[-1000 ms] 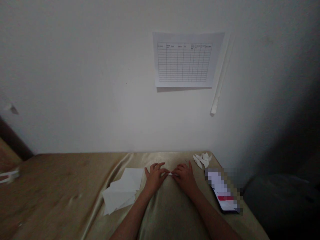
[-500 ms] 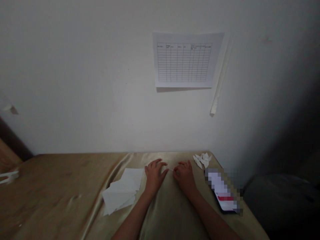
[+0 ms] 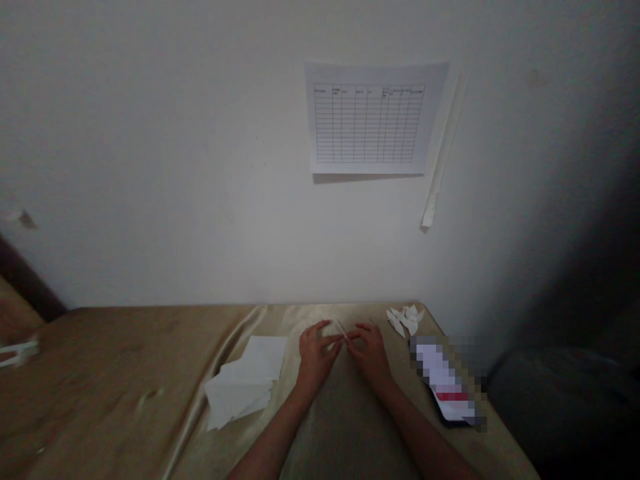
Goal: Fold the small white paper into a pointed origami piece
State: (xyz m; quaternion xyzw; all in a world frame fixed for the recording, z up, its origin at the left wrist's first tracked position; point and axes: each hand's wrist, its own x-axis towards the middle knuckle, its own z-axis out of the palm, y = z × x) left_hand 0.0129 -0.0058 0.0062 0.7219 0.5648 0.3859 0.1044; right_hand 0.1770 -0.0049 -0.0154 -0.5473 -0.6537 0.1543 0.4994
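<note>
Left hand (image 3: 316, 352), right hand (image 3: 369, 351): both pinching small folded paper (image 3: 341, 327) | paper stack (image 3: 247, 380) at 8 o'clock | risk: paper may tear if tugged apart

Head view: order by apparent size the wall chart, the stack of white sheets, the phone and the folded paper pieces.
1. wall chart
2. stack of white sheets
3. phone, close to the stack; its blurred outline makes that unsure
4. folded paper pieces

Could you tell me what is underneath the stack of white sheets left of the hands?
The stack of white sheets rests on the shiny beige cloth covering the table. Lower sheets show only at their edges; anything beneath them is hidden.
</note>
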